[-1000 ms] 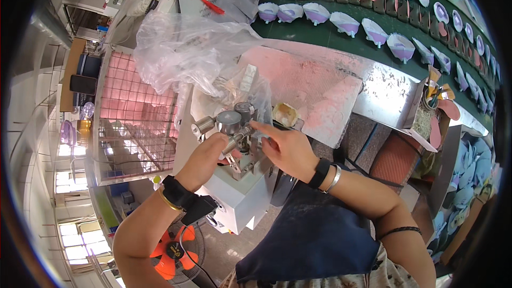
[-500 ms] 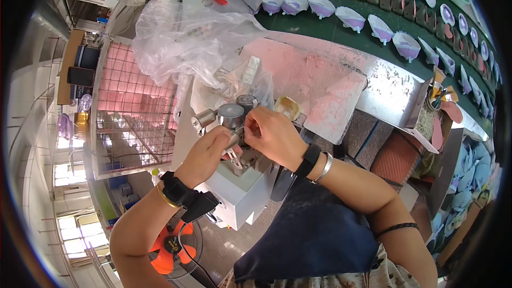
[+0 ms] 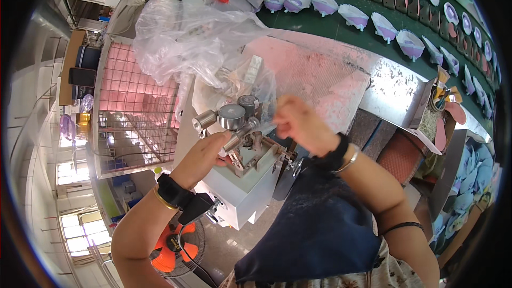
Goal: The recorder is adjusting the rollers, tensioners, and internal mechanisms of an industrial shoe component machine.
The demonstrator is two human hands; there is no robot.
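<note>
A small white bench machine (image 3: 237, 189) with a round grey metal housing (image 3: 232, 116) and shiny cylinders stands in front of me. My left hand (image 3: 207, 152) is at the machine's near left side, its fingers closed beside a shiny metal cylinder (image 3: 240, 134). What those fingers grip, if anything, is hidden. To the right of the machine, my right hand (image 3: 305, 125) hangs apart from it. Motion smears its fingers, so whether it holds anything does not show. Thin metal brackets (image 3: 261, 162) sit on the machine's top.
Crumpled clear plastic (image 3: 186, 37) lies behind the machine, beside a pink-dusted board (image 3: 314, 74). Purple-and-white shoe parts (image 3: 354, 17) line a green conveyor (image 3: 320, 24) at the back. A wire rack (image 3: 136, 106) stands left, an orange fan (image 3: 176, 248) below, a brush box (image 3: 426, 109) right.
My right hand has pulled away from the metal cylinder to the right, uncovering the machine's brackets. My left hand has hardly moved.
</note>
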